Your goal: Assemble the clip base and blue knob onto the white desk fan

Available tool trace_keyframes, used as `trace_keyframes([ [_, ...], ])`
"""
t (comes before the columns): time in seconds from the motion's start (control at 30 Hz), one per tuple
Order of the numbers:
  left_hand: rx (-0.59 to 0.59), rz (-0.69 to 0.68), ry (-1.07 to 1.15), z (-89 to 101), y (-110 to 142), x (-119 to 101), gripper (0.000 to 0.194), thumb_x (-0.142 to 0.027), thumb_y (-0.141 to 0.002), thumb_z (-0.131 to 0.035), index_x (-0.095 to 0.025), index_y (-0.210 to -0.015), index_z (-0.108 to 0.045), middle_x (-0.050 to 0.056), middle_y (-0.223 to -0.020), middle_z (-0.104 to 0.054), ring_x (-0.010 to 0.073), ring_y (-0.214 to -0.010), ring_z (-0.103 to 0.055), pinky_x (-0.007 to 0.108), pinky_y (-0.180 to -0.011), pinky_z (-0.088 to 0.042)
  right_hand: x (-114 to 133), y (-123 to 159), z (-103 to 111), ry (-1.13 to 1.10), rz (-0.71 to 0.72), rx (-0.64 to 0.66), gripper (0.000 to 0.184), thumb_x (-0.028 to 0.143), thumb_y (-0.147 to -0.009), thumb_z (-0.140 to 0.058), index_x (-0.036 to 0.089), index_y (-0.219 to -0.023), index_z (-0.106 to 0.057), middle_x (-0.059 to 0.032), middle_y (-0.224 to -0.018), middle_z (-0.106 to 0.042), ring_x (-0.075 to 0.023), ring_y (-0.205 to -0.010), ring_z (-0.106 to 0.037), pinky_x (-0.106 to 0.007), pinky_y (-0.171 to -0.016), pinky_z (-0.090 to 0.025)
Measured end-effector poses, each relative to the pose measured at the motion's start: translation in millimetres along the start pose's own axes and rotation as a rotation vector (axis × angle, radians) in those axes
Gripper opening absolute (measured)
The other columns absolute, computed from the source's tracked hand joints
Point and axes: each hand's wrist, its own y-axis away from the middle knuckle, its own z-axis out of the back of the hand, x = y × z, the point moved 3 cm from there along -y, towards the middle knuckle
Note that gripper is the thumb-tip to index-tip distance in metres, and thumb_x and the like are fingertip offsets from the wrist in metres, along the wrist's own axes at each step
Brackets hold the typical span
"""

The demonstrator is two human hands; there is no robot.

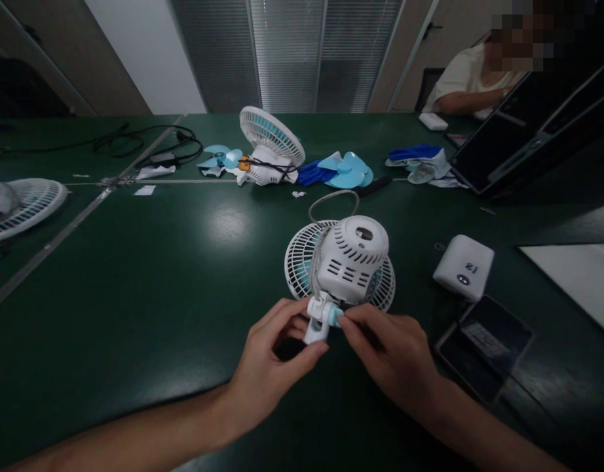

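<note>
A small white electric fan lies face down on the green table, its slotted motor housing up and its round grille underneath. From the housing a white bracket sticks out toward me. My left hand grips this bracket between thumb and fingers. A light blue knob sits on the bracket's right side, and my right hand pinches it between thumb and index finger. The fan's grey cord loops behind the housing.
At the back stand another fan, light blue fan blades and blue-and-white gloves. To the right lie a white box and a dark flat device. Another fan is at left; a person sits back right.
</note>
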Motion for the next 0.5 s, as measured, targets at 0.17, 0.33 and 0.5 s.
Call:
trace_keyframes([
  [0.17,0.002,-0.012,0.007,-0.5,0,0,0.045,-0.021,-0.09,-0.076,-0.026,-0.133,-0.064,0.005,-0.108,-0.064,0.0161,-0.09,-0.068,0.027,-0.08,-0.059,-1,0,0,-0.013,-0.006,-0.008,0.008,0.024,-0.101,-0.055,0.02,-0.096,-0.061,0.0043,-0.069,-0.067,-0.0082,-0.051,-0.061,-0.02,-0.051,-0.044],
  [0.33,0.0,-0.009,0.018,-0.5,0,1,0.044,-0.021,-0.09,-0.076,-0.026,-0.133,-0.064,0.005,-0.108,-0.064,0.0159,-0.091,-0.067,0.027,-0.081,-0.059,-7,8,4,0.045,0.065,0.015,0.027,0.023,-0.098,-0.062,0.021,-0.125,-0.057,0.0046,-0.077,-0.069,-0.0086,-0.058,-0.065,-0.021,-0.055,-0.047],
  [0.5,0.011,0.003,0.016,-0.3,0,0,0.045,-0.02,-0.091,-0.075,-0.028,-0.134,-0.064,0.004,-0.109,-0.063,0.015,-0.092,-0.067,0.026,-0.082,-0.058,-7,6,5,0.064,0.099,-0.01,0.017,0.021,-0.1,-0.061,0.022,-0.116,-0.062,0.0029,-0.082,-0.072,-0.01,-0.066,-0.069,-0.022,-0.061,-0.049],
])
